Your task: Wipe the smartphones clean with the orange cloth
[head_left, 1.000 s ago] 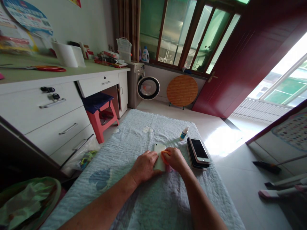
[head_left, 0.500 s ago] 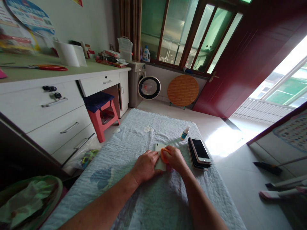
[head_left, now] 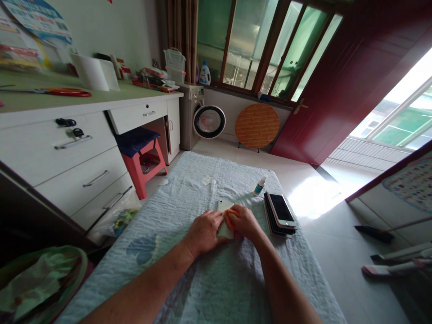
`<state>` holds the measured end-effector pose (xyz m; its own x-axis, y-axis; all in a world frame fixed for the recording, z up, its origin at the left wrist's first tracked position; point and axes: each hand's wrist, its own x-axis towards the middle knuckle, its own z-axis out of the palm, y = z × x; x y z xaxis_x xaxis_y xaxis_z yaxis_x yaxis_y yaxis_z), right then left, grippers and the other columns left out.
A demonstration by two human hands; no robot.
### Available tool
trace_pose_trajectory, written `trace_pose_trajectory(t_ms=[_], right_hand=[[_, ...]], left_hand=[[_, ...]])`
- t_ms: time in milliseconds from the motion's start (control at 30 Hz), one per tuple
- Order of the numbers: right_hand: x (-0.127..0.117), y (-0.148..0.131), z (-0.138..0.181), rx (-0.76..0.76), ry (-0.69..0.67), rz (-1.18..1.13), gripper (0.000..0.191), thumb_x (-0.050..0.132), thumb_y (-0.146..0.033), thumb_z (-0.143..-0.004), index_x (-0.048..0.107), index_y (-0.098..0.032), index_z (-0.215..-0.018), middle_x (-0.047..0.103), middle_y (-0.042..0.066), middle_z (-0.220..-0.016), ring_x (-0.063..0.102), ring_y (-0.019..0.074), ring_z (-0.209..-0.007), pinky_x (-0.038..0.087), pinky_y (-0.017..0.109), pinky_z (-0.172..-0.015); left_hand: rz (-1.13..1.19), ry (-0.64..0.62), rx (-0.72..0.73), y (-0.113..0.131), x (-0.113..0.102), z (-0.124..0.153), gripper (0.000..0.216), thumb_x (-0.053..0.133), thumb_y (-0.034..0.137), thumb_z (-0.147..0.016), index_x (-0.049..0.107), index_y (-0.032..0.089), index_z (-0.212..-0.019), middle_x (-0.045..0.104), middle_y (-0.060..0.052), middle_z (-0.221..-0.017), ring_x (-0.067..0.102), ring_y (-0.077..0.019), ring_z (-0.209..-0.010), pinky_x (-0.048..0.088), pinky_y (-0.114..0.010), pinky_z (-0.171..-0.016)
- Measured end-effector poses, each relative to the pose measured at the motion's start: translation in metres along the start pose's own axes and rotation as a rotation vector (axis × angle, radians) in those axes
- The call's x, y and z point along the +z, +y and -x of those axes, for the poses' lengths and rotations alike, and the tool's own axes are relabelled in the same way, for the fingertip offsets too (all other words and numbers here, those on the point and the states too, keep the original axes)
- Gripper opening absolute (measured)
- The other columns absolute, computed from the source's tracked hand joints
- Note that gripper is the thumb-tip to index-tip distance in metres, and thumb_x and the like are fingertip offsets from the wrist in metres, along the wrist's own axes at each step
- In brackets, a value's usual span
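Observation:
A white phone (head_left: 225, 231) lies back up on the quilted cover, its camera at the far end. My left hand (head_left: 206, 230) grips it from the left, fingers on its edge and thumb along the near end. In my right hand (head_left: 245, 220) is a bunched orange cloth (head_left: 231, 218), pressed against the phone's back. Part of the phone is hidden under the cloth and fingers. Right of my hands sits a stack of phones (head_left: 280, 215), the top one white with a dark screen. Just beyond the stack stands a small spray bottle (head_left: 259, 186).
The pale blue quilted cover (head_left: 189, 180) spreads under everything. To the left are a white desk (head_left: 77, 148), a red stool (head_left: 143, 166) and a bin (head_left: 76, 279). A washing machine (head_left: 191, 117) with its door open and a round wooden tabletop (head_left: 257, 126) stand farther back.
The view has shifted very slightly. Both hands stay at the phone, and the orange cloth in my right hand has moved only a little on its back.

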<state>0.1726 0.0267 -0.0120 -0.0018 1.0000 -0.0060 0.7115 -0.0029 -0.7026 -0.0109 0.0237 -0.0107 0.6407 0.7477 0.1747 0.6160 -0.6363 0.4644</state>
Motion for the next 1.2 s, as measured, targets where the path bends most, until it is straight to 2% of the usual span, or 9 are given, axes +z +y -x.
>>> trace_pose_trajectory(t_ms=[633, 700, 800, 867, 1000, 1200], right_hand=[[-0.001, -0.003, 0.001, -0.024, -0.012, 0.023, 0.018, 0.056, -0.03, -0.08, 0.067, -0.016, -0.079, 0.066, 0.001, -0.068, 0.057, 0.0129, -0.065, 0.036, 0.02, -0.058], [0.0, -0.003, 0.001, -0.048, 0.042, 0.04, 0.016, 0.056, -0.03, -0.081, 0.065, -0.017, -0.083, 0.065, 0.001, -0.069, 0.057, 0.0136, -0.065, 0.037, 0.021, -0.059], [0.004, -0.003, 0.001, -0.122, 0.196, 0.108, 0.016, 0.052, -0.028, -0.085, 0.061, -0.017, -0.094, 0.065, 0.003, -0.078, 0.057, 0.0152, -0.07, 0.038, 0.023, -0.063], [0.006, -0.004, 0.001, -0.144, 0.252, 0.169, 0.015, 0.049, -0.027, -0.089, 0.061, -0.018, -0.093, 0.064, 0.004, -0.085, 0.057, 0.016, -0.075, 0.038, 0.023, -0.067], [0.005, -0.005, 0.003, -0.176, 0.166, 0.213, 0.016, 0.051, -0.024, -0.09, 0.066, -0.02, -0.087, 0.062, 0.004, -0.088, 0.057, 0.015, -0.078, 0.039, 0.022, -0.07], [-0.003, -0.011, 0.005, -0.286, -0.007, 0.137, 0.019, 0.055, -0.012, -0.082, 0.072, -0.018, -0.086, 0.063, 0.003, -0.084, 0.058, 0.0132, -0.077, 0.039, 0.022, -0.073]], left_hand=[[0.007, 0.001, -0.002, 0.0, 0.0, 0.0, 0.056, 0.067, 0.061, -0.078, 0.06, 0.022, -0.117, 0.065, -0.008, -0.114, 0.058, -0.0279, -0.105, 0.045, -0.038, -0.096], [0.007, 0.001, -0.002, 0.0, -0.001, 0.0, 0.055, 0.067, 0.062, -0.077, 0.061, 0.023, -0.116, 0.065, -0.008, -0.113, 0.058, -0.028, -0.105, 0.045, -0.037, -0.095], [-0.013, -0.004, -0.004, 0.0, -0.002, -0.001, 0.052, 0.069, 0.061, -0.076, 0.063, 0.022, -0.109, 0.065, -0.008, -0.11, 0.058, -0.029, -0.104, 0.046, -0.038, -0.094], [-0.037, -0.007, -0.011, 0.0, -0.002, -0.001, 0.048, 0.07, 0.061, -0.075, 0.064, 0.02, -0.102, 0.065, -0.009, -0.108, 0.059, -0.0293, -0.102, 0.046, -0.038, -0.092], [-0.048, -0.006, -0.013, 0.001, -0.003, 0.0, 0.046, 0.07, 0.058, -0.075, 0.065, 0.019, -0.099, 0.066, -0.009, -0.107, 0.059, -0.0292, -0.1, 0.047, -0.038, -0.089], [0.019, 0.014, 0.02, -0.002, 0.0, 0.0, 0.061, 0.07, 0.059, -0.076, 0.058, 0.022, -0.122, 0.065, -0.007, -0.118, 0.058, -0.0281, -0.105, 0.045, -0.037, -0.094]])
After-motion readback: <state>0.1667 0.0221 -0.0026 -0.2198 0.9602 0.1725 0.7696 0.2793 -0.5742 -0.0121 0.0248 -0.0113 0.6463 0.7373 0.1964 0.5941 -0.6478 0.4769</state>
